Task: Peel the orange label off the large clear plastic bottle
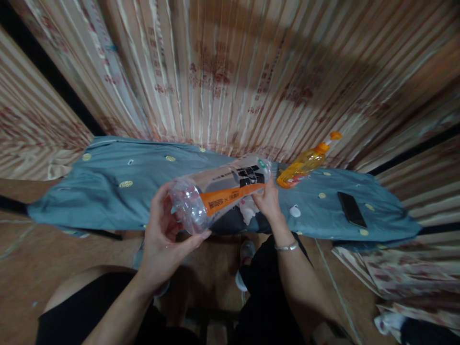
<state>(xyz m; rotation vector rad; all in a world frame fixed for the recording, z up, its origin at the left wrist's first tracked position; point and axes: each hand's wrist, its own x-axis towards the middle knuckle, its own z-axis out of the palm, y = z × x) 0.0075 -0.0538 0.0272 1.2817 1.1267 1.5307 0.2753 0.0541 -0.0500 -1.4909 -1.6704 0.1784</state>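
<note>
A large clear plastic bottle with an orange and black printed label lies tilted between my hands, above the cloth-covered table. My left hand wraps round its ridged bottom end, thumb along the underside. At the other end, my right hand grips the bottle from below, its fingers partly hidden behind it. Under the right hand hangs or lies a crumpled white tissue-like piece; whether the hand holds it I cannot tell. A small white cap-like disc rests on the cloth to the right.
On the blue-green tablecloth stands an orange pump bottle of yellow liquid. A black phone lies near the right end. Behind the table hangs a striped, flowered curtain. Dark frame bars slant at both sides.
</note>
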